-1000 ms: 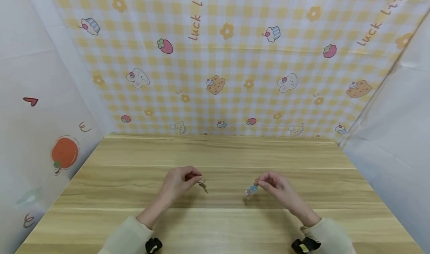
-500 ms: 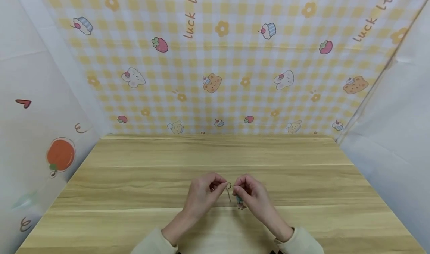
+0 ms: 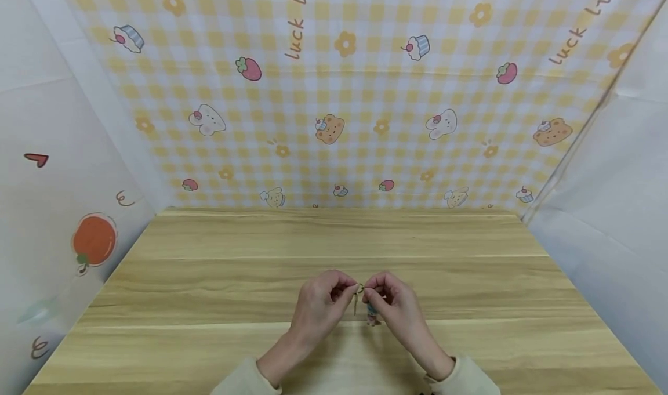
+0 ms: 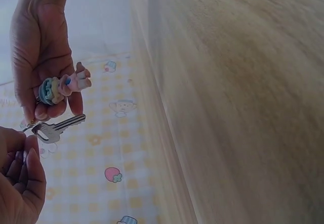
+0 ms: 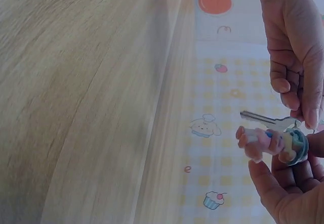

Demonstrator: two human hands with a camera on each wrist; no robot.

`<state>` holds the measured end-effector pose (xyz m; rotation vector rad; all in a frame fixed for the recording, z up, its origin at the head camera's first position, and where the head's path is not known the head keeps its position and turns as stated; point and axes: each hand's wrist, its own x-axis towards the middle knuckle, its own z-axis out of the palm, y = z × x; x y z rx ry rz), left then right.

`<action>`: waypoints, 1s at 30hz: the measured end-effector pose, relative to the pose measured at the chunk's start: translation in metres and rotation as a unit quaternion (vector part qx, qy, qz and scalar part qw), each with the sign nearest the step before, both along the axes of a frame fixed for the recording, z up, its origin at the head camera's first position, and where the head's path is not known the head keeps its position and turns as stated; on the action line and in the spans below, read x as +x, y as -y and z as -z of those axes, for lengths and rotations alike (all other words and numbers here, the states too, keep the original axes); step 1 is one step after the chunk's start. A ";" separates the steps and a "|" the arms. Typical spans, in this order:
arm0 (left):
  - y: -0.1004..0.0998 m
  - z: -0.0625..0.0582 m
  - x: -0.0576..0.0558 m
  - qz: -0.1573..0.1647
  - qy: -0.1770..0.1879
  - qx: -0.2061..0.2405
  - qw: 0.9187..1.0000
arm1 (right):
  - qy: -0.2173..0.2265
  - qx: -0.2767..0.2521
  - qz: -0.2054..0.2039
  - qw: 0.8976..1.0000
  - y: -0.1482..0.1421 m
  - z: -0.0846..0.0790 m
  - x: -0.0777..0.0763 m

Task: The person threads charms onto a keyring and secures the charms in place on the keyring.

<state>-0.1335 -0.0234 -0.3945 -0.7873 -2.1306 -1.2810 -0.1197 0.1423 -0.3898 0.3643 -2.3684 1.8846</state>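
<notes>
Both hands meet over the middle of the table in the head view, fingertips nearly together. My left hand (image 3: 320,305) pinches a small metal key ring (image 3: 360,289) between thumb and forefinger. From the ring hangs a silver key (image 4: 58,128), its blade pointing away from the fingers in the left wrist view. My right hand (image 3: 399,308) pinches the top of a small figurine charm (image 5: 271,144), pink and cream with a blue-green head part. The charm dangles below those fingers, beside the key. The charm's fastening at the ring is mostly hidden by the fingertips.
A wood-grain table (image 3: 209,279) lies beneath both hands. Behind it stands a yellow checked cloth backdrop (image 3: 365,99) with cartoon prints. White cloth walls (image 3: 47,198) close off the left and right sides.
The hands, apart a second ago, have come together at the middle, bringing the key and the charm side by side. Over the last half second the ring has come up to the right fingertips.
</notes>
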 end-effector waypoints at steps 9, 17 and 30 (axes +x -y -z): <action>-0.003 0.003 0.001 -0.011 -0.035 -0.008 0.999 | 0.016 -0.021 0.012 1.000 0.003 -0.001 0.001; -0.004 0.005 0.002 -0.021 -0.038 -0.013 0.999 | 0.109 -0.076 0.008 0.991 0.005 0.000 0.001; -0.005 0.000 0.002 -0.007 0.011 -0.009 1.000 | 0.176 -0.124 -0.027 0.976 -0.002 -0.003 0.000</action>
